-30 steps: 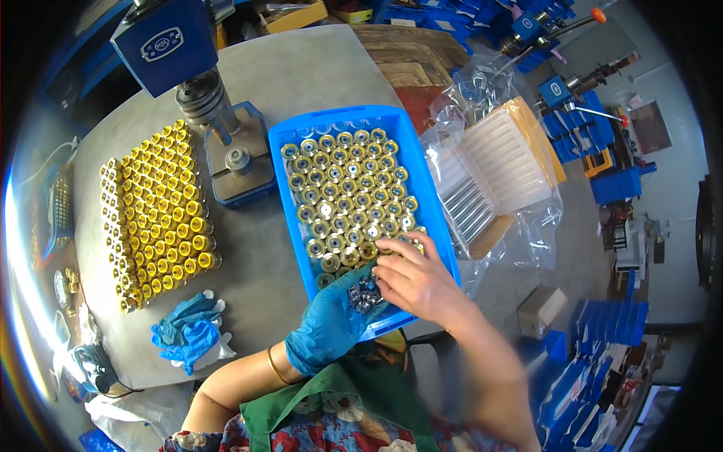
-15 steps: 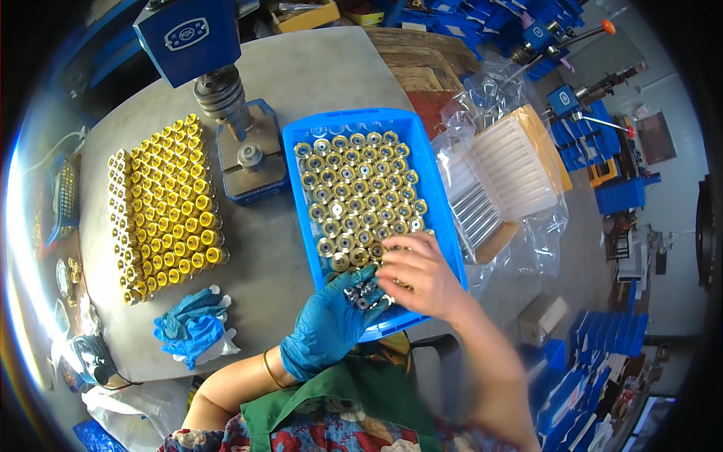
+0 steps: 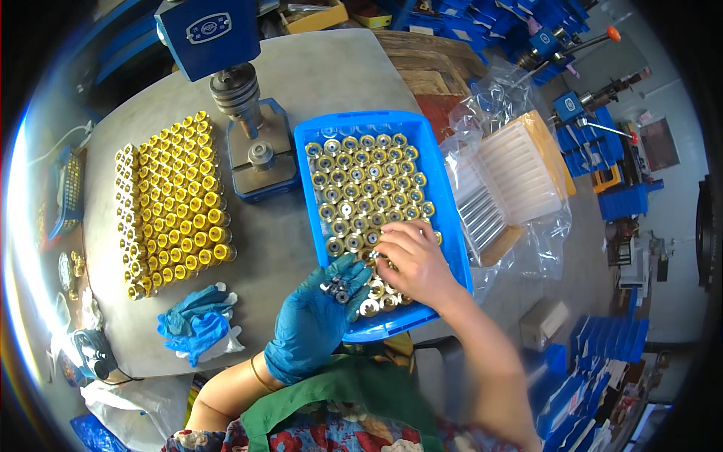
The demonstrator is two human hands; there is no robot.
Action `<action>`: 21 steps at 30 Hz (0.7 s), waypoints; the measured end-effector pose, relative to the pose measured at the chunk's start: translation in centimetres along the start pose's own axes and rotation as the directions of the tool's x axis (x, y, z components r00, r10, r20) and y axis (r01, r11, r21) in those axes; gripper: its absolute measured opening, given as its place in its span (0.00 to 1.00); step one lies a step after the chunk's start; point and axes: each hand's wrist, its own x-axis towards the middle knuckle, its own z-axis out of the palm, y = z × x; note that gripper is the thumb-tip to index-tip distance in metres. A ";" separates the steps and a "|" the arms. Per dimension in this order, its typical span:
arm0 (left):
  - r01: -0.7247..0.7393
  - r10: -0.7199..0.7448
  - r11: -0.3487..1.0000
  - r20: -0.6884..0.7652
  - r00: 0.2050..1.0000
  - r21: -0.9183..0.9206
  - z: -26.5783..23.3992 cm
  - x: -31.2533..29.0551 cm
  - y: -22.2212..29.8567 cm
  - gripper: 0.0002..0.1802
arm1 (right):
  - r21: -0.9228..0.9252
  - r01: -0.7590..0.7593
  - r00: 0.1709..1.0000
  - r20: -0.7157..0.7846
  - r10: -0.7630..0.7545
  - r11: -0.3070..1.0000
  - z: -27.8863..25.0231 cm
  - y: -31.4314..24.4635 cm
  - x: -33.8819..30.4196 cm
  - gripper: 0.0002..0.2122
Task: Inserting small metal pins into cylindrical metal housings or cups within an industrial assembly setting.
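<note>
My left hand (image 3: 305, 324), in a teal glove, lies palm up at the near left edge of the blue tray (image 3: 307, 218). Several small dark metal pieces (image 3: 339, 289) rest in its cupped palm and fingers. Bare, my right hand (image 3: 418, 267) is over the near part of the tray with its fingers bent and fingertips together; whatever they pinch is too small to make out. Rows of round brass-coloured parts (image 3: 369, 181) with grey centres fill the tray. Closer to me stand some with pale, open-looking tops (image 3: 388, 302).
Left of the tray stands a blue press (image 3: 261, 154). Beyond it is a block of yellow-topped cylinders (image 3: 177, 211). Crumpled blue gloves (image 3: 199, 324) lie at the table's near left. On the right, clear plastic wraps a box of metal rods (image 3: 482, 218).
My left hand has drawn back left from under my right, uncovering pale-topped parts at the tray's near end. My right hand stays over the parts. The whole view has shifted slightly.
</note>
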 end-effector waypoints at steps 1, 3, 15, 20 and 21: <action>-0.013 0.013 1.000 0.006 1.000 -0.011 -0.1 -0.2 0.2 0.23 | -0.065 0.034 0.998 0.052 -0.030 0.997 0.4 0.1 0.0 0.07; -0.025 0.026 0.999 0.013 1.000 -0.021 0.0 -0.3 0.5 0.24 | -0.146 0.083 0.992 0.106 -0.068 0.986 1.7 0.6 -0.5 0.05; -0.010 0.011 0.999 0.040 0.999 -0.031 0.9 -0.3 0.8 0.26 | 0.075 0.055 0.997 0.044 -0.059 0.996 -1.4 -2.5 0.5 0.13; 0.063 -0.055 0.996 0.117 0.992 -0.062 0.3 -0.3 1.3 0.24 | 0.114 0.073 0.995 0.062 -0.081 0.991 -2.0 -4.3 2.1 0.16; 0.058 -0.051 0.996 0.117 0.992 -0.062 0.3 -0.5 1.4 0.24 | 0.091 0.116 0.985 0.113 -0.126 0.989 -2.0 -4.4 2.4 0.16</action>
